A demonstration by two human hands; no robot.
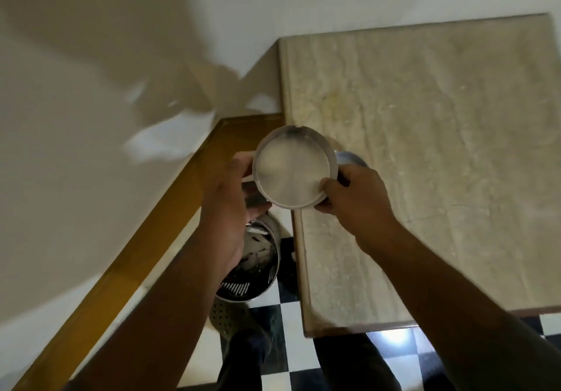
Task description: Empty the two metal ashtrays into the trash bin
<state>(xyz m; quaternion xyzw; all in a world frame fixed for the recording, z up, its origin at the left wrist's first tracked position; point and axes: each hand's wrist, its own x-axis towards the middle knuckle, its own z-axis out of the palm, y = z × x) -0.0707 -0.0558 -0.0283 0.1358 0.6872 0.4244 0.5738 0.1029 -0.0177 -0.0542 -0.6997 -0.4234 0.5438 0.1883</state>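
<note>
Both hands hold the ashtray (pixel 293 169) above the table's (pixel 440 148) left edge, the bin (pixel 258 269) below-left.

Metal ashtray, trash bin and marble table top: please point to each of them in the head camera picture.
metal ashtray (pixel 293 167), head view, on its pale inner bottom.
trash bin (pixel 267 264), head view, on its perforated metal wall near the rim.
marble table top (pixel 440 148), head view, on a bare part of the slab.
</note>
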